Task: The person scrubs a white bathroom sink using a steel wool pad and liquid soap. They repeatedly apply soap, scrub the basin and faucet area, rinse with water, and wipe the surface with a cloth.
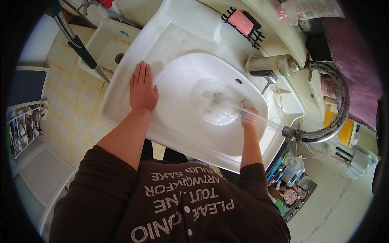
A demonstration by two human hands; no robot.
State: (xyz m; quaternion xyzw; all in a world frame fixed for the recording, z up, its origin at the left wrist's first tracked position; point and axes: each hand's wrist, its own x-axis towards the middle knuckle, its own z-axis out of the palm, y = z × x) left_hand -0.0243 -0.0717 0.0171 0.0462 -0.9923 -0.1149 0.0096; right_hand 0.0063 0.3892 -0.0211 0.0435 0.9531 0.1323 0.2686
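Observation:
My left hand (142, 88) lies flat on the left rim of a white ceramic washbasin (176, 121), palm down, holding nothing. Inside the basin, at its right side, is my right hand (249, 117), partly hidden by a spray of water from the curved metal faucet spout (290, 133). A thin, pale object that I cannot make out shows just beyond its fingers; whether they grip it is unclear. Foamy water (217, 101) covers the bottom of the bowl. The faucet's body (270, 65) and a lever stand behind the basin.
A pink soap bar (241, 22) rests on a black rack (256, 38) at the back. Right of the basin, a gray caddy (304, 194) holds toiletries. A purple towel (354, 60) hangs at right. A lower white sink (101, 45) and a shoe rack (25, 127) are at left.

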